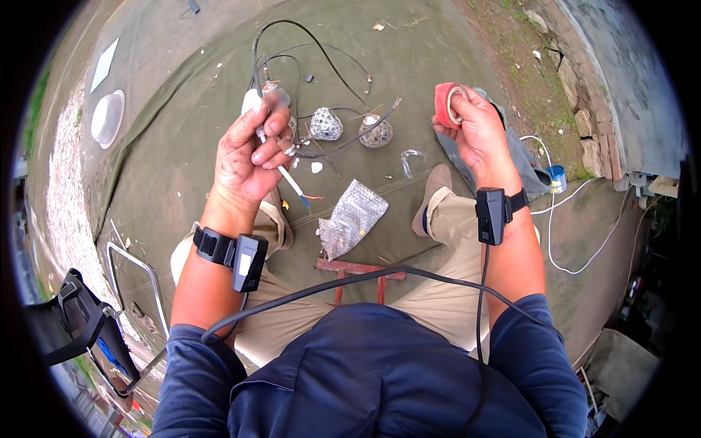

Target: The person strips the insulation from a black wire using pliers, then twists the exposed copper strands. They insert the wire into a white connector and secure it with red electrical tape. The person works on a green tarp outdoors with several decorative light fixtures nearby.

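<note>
At the far left a white round dish (pixel 107 117) lies on the green tarp (pixel 168 175), well away from the work, and a metal-framed stand (pixel 131 277) sits by the person's left knee. The left hand (pixel 248 157) is closed around a white cable (pixel 288 177), thumb and fingers pinching it just behind the stripped end so the thin coloured conductors poke out free below the fist; a black cable (pixel 307 36) loops up from the same grip and back down to the ground. Just beyond the knuckles lie two small faceted lamp pieces (pixel 326 124) among loose black leads (close enough to reach without shifting). Between the knees a crumpled piece of bubble wrap (pixel 353 217) rests on the tarp, near a red metal frame (pixel 358 271). The right hand (pixel 478 131) is wrapped around a roll of red tape (pixel 449 104), fingers curled about its rim with the open face turned toward the person, apparently so the loose end can be found. Both wrists carry black strapped units with cables. At right, a white cord (pixel 577 241) trails past a small blue tin (pixel 557 177).
</note>
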{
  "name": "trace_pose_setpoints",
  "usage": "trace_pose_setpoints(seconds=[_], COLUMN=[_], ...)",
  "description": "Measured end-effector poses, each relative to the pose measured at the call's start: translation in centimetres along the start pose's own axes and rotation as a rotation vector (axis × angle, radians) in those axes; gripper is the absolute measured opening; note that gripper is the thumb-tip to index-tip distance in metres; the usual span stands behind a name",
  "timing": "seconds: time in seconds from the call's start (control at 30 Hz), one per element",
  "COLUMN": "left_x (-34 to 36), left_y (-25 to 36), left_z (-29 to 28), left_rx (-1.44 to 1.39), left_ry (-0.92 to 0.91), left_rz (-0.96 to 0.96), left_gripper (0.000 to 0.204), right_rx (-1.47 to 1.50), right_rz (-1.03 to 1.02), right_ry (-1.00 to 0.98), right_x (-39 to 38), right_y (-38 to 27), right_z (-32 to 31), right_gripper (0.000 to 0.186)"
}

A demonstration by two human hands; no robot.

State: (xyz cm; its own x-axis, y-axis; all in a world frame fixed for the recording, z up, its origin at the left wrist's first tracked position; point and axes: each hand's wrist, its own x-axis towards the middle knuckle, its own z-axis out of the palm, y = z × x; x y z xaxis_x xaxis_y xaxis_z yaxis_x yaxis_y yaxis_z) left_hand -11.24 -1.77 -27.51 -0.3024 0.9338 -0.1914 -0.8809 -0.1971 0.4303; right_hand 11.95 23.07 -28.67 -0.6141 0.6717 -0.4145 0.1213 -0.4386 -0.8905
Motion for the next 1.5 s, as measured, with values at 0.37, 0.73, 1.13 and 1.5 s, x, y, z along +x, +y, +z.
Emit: trace_pose_setpoints(seconds=[0.37, 0.73, 1.13, 1.5], left_x=[0.7, 1.9, 1.0, 0.2], left_y=[-1.4, -4.2, -7.7, -8.8], left_z=[-0.3, -2.3, -3.9, -5.2], left_rx=[-0.089, 0.668, 1.863, 2.037], left_ry=[0.033, 0.693, 0.199, -0.1], left_rz=[-0.007, -0.086, -0.391, -0.246], left_gripper=[0.02, 0.031, 0.033, 0.034], right_rx=[0.295, 0.251, -0.079, -0.29], right_rz=[0.261, -0.123, -0.247, -0.254], right_ry=[-0.202, -0.131, -0.113, -0.085], right_x=[-2.0, -0.9, -1.1, -1.5], right_y=[4.5, 1.7, 1.4, 1.4], right_z=[5.2, 2.8, 1.1, 2.2], right_gripper=[0.026, 0.023, 0.026, 0.018])
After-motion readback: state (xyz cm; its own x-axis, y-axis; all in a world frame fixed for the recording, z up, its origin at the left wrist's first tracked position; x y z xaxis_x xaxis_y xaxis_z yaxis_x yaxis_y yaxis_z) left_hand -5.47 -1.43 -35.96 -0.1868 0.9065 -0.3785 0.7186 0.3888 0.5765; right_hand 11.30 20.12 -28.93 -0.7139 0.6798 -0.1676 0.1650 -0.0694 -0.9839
